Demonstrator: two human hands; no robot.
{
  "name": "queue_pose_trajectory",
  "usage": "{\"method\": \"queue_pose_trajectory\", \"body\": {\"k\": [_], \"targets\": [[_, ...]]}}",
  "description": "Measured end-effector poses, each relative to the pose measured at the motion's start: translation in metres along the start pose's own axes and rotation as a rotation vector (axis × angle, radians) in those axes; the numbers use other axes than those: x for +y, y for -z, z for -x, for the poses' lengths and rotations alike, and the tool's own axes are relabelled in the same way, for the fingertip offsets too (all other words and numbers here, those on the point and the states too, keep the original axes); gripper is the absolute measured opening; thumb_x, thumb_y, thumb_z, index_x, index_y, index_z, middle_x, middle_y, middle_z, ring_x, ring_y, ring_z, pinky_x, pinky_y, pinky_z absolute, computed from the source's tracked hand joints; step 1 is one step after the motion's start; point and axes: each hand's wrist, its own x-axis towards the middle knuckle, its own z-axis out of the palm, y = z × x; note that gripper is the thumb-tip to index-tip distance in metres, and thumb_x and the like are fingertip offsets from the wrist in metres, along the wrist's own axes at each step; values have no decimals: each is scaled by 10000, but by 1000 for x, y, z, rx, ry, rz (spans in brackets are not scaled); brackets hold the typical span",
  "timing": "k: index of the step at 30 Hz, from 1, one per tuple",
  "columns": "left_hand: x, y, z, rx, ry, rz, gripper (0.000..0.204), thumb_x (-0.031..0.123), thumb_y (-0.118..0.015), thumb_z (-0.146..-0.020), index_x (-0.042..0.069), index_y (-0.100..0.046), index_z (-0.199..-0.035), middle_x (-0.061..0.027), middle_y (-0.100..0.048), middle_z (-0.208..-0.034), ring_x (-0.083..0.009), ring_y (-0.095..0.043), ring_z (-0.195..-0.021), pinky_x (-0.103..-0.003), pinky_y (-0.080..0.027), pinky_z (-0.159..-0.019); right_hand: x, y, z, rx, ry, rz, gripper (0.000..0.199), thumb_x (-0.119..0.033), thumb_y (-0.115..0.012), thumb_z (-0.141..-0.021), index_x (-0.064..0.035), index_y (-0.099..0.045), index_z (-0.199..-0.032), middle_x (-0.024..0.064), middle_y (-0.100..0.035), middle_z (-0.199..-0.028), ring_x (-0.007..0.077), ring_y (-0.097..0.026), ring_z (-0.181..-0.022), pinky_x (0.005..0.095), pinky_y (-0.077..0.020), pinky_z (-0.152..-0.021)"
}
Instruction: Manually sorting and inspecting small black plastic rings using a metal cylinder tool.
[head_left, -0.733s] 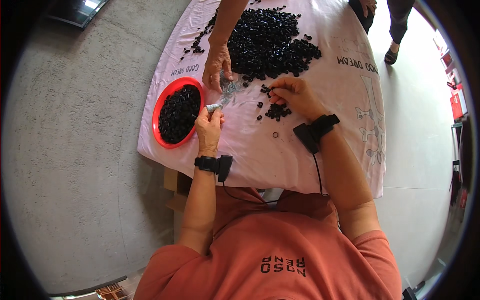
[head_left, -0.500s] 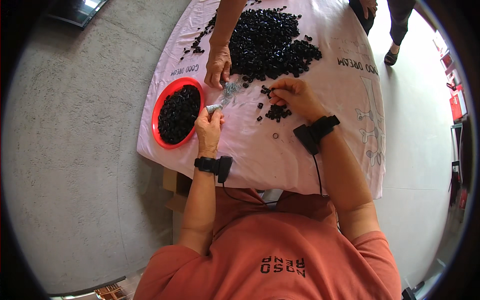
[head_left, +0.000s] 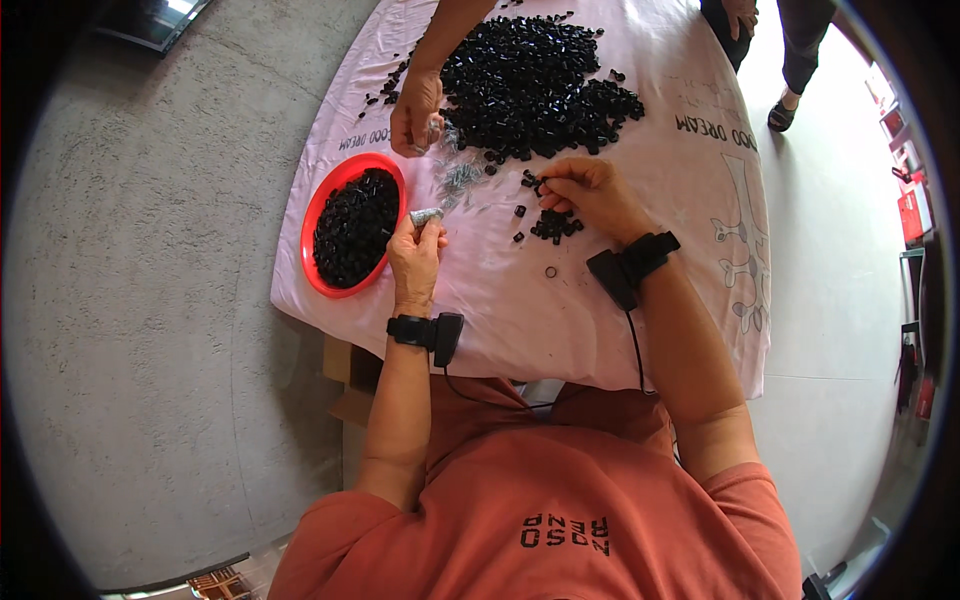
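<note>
My left hand (head_left: 416, 258) is closed on a small silver-grey bundle (head_left: 427, 216), beside the red basin's right rim. What the bundle is made of is too small to tell. Over the table's middle, my right hand (head_left: 602, 202) pinches a small black plastic piece (head_left: 542, 186) between thumb and fingertips. Just below those fingertips lies a little cluster of similar black pieces (head_left: 556, 226). Between my hands and a bit farther off, thin silver-grey pins (head_left: 460, 181) are scattered on the cloth. Another person's hand (head_left: 415, 112) hovers left of them, with something silvery in its fingers.
A red basin (head_left: 308, 262) full of black pieces stands at the table's left edge. The large heap of black pieces (head_left: 530, 85) covers the far middle of the pink cloth (head_left: 660, 330). A small ring (head_left: 551, 272) lies nearer me. Someone's legs (head_left: 800, 50) show at far right.
The other person's hand has lifted from the pins and moved left and away, with silvery bits in it. The pins lie more spread out. My hands have barely moved.
</note>
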Motion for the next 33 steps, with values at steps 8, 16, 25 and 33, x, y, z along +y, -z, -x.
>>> {"method": "queue_pose_trajectory", "body": {"k": [8,16,25,33], "targets": [[10,-4,3,-48,21,13,80,81,-635,-945,28,-685,-979,-9,-673,-810,-50,-597,-661,-174,-458,-574,-6,-2,2,-17,-9,-17,129,-19,-614,-944,33,-679,-1042,102,-718,-888,126,-696,-775,235,-570,-715],[65,-60,12,-256,-70,45,126,21,-621,-938,-4,-685,-1043,-64,-711,-895,-104,-667,-753,-229,-527,-697,-4,-1,2,-34,-26,-15,142,-29,-639,-936,41,-677,-1054,111,-723,-913,141,-706,-789,245,-576,-725],[73,-96,-2,-325,-163,-47,116,6,-657,-903,13,-717,-1002,-33,-705,-871,-84,-638,-753,-217,-509,-690,-5,-1,3,-82,-23,-48,154,-69,-645,-945,12,-696,-1066,89,-733,-908,150,-717,-821,249,-578,-719],[81,-100,-1,-330,-185,-161,109,22,-655,-906,17,-718,-994,-12,-700,-821,-53,-611,-720,-207,-486,-631,-2,2,2,-117,-28,-69,182,-79,-601,-971,26,-676,-1099,120,-725,-974,196,-730,-870,270,-593,-744]]}}
